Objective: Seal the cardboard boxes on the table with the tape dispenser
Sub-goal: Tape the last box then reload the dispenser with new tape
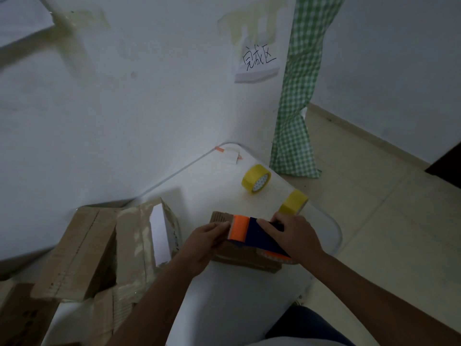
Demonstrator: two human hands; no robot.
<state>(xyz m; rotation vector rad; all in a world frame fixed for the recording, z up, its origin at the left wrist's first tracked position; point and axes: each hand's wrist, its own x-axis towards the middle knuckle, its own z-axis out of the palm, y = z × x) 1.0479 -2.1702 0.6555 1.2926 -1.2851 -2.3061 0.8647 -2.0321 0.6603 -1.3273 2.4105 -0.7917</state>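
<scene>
I see the white desk (232, 295) with a heap of flattened brown cardboard boxes (99, 248) at nine o'clock. At centre, a small brown cardboard box (239, 255) carries the navy-and-orange tape dispenser (252, 236): my right hand (291, 236) grasps its body, my left hand (199, 245) pinches its orange end. Two yellow tape rolls (255, 179) sit at one o'clock.

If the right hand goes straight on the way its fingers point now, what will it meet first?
The right hand rests on the tape dispenser, fingers pointing left. It would probably meet first the dispenser's orange roller, then the left hand; depth is unclear.
</scene>
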